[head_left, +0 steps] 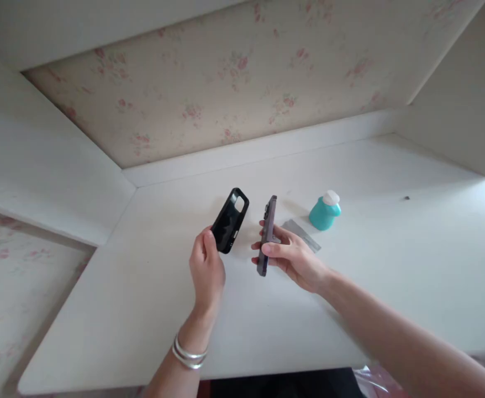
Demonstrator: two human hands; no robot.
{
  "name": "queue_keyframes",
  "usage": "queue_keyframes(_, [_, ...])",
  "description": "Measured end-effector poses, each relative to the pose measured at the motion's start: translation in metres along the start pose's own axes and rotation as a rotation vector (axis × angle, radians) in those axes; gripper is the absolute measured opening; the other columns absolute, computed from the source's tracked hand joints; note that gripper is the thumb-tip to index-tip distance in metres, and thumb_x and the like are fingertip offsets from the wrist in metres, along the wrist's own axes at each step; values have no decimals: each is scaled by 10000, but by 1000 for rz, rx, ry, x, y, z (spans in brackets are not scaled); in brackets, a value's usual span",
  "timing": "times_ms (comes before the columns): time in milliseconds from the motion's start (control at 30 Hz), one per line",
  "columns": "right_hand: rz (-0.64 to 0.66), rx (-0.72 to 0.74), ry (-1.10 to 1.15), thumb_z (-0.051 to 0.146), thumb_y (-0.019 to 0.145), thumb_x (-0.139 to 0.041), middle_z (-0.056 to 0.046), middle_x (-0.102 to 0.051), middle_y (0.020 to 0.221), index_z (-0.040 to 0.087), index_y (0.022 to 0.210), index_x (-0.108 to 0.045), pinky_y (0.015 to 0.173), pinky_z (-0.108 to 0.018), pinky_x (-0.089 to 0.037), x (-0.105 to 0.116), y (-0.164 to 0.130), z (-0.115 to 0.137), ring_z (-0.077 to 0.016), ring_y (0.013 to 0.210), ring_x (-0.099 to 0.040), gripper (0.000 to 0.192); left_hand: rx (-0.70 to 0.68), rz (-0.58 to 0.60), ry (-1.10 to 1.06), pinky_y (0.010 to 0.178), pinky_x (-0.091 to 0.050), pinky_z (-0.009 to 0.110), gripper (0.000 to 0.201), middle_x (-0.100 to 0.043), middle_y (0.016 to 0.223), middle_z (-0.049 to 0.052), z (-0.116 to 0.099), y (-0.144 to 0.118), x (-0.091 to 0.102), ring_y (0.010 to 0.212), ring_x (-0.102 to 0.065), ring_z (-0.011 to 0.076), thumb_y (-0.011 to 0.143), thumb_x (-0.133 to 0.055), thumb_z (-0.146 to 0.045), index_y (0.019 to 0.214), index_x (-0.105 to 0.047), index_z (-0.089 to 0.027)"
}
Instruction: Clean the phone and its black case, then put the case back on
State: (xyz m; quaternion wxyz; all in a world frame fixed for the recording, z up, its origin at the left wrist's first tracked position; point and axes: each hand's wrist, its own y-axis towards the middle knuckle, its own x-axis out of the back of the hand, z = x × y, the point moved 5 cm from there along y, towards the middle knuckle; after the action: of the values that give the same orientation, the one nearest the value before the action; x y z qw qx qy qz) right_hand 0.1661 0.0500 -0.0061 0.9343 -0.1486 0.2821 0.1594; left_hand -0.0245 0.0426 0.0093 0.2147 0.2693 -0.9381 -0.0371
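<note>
My left hand (207,270) grips a black phone case (228,222) by its lower left edge. The case is tilted, its hollow inside faces me, and its camera cutout is at the top. In my right hand (294,255) is a smartphone (268,235), held edge-on with the thumb on the near side and the fingers behind it. Its camera bump points left, towards the case. Phone and case are apart, both above the white desk. Behind my right hand a flat grey packet or cloth (302,234) lies on the desk, partly hidden.
A teal bottle with a white cap (325,211) stands right of the grey piece. Farther right a small dark bit (407,198) lies on the white desk (151,298). A floral-papered wall (234,83) closes the back, with white panels (39,132) at left.
</note>
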Motion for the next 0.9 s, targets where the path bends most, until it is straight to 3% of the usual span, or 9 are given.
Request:
queue_keyframes(133, [-135, 75, -325, 314, 656, -860, -48, -662, 1053, 233, 1146, -634, 792, -350, -577, 6, -1, 10, -237, 996, -654, 546, 200, 130, -336, 698, -503, 258, 467, -689, 1043, 95, 21, 7, -15, 835, -631, 155, 931, -460, -527, 1108, -645, -137])
queue_keyframes(233, [-278, 100, -545, 344, 635, -845, -65, -696, 1084, 237, 1205, -607, 712, -326, -578, 13, 0, 15, -255, 1007, -665, 627, 228, 194, -358, 722, -542, 273, 434, -652, 1161, 134, 28, 10, -22, 918, -646, 170, 911, -496, -460, 1171, -584, -125])
queue_keyframes(433, [-376, 19, -1161, 481, 679, -769, -34, -729, 898, 230, 1194, -639, 590, -274, -499, 20, 15, 33, -204, 744, -684, 588, 220, 290, -167, 598, -558, 282, 517, -635, 1183, 145, 32, 8, -29, 682, -660, 131, 898, -486, -314, 1374, -371, -149])
queue_keyframes(567, [-393, -26, -1434, 528, 653, -748, -17, -711, 806, 236, 1068, -684, 584, -273, -452, 18, 31, 50, -219, 746, -670, 512, 167, 365, 67, 560, -519, 290, 496, -686, 1113, 110, 30, 8, -27, 524, -619, 120, 891, -488, -271, 1372, -410, -179])
queue_keyframes(733, [-439, -64, -1638, 482, 589, -754, -108, -693, 963, 180, 998, -661, 635, -323, -444, 17, 52, 60, -306, 882, -662, 517, 11, 385, 362, 786, -490, 347, 483, -735, 923, 76, 13, 6, -18, 843, -701, 246, 910, -520, -343, 1366, -472, -190])
queue_keyframes(900, [-420, -116, -1758, 488, 592, -736, -135, -665, 1087, 169, 1070, -632, 694, -355, -467, 13, 68, 58, -335, 963, -655, 584, -81, 420, 560, 801, -474, 346, 441, -738, 927, 106, 12, 3, -19, 905, -700, 268, 931, -485, -297, 1354, -493, -174])
